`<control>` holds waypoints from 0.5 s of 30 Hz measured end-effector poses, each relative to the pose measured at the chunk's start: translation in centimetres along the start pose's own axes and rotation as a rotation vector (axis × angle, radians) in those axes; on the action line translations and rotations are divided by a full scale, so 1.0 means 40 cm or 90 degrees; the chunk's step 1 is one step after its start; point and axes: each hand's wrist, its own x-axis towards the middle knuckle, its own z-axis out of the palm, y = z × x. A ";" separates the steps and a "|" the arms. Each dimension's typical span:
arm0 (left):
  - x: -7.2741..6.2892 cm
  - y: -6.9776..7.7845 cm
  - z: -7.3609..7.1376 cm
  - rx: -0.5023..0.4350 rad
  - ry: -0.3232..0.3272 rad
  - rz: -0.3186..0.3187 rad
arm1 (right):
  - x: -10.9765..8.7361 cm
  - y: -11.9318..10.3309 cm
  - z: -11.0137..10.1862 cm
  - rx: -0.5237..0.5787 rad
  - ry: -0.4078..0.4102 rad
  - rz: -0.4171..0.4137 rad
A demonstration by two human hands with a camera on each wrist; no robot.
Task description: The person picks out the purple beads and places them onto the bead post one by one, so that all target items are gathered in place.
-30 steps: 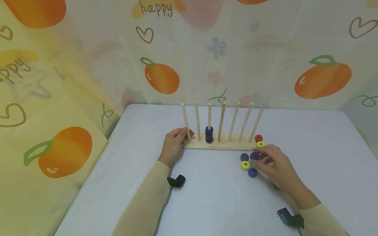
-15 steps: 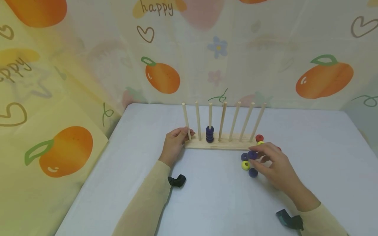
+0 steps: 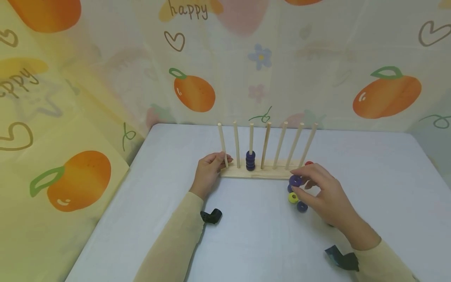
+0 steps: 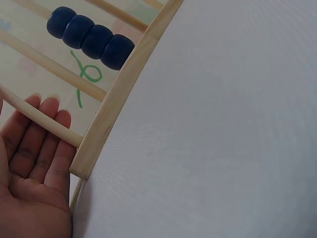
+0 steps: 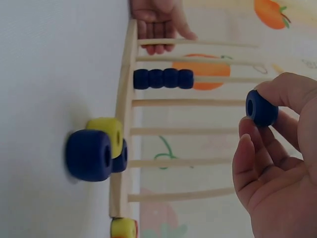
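A wooden rack [image 3: 260, 173] with a row of upright pegs stands on the table. Several dark blue beads [image 3: 250, 161] are stacked on its third peg from the left. My left hand [image 3: 208, 172] holds the rack's left end, with the end peg [image 4: 49, 121] between thumb and fingers. Raised over loose beads near the rack's right end, my right hand [image 3: 325, 196] pinches a blue bead [image 5: 261, 108] between thumb and fingertips. That bead's hole [image 3: 295, 181] shows toward me in the head view. The other pegs carry no beads.
Below the held bead lie a yellow bead [image 3: 293, 197] and a blue bead [image 3: 302, 206], with another blue bead [image 5: 120, 156] beside them. A red bead [image 3: 309, 163] shows behind my right hand. The white-covered table [image 3: 246, 235] meets a patterned cloth [image 3: 303, 51] at the back.
My right hand has moved left and slightly up with the blue bead, which has turned so its hole shows more. My left hand and the rack have stayed in place.
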 end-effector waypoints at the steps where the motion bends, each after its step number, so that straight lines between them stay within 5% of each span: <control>1: 0.000 0.000 0.000 0.000 0.002 0.000 | 0.005 -0.004 0.000 -0.002 -0.001 -0.002; 15: -0.001 0.007 0.003 0.005 0.008 -0.006 | 0.075 -0.050 -0.004 -0.021 -0.012 0.006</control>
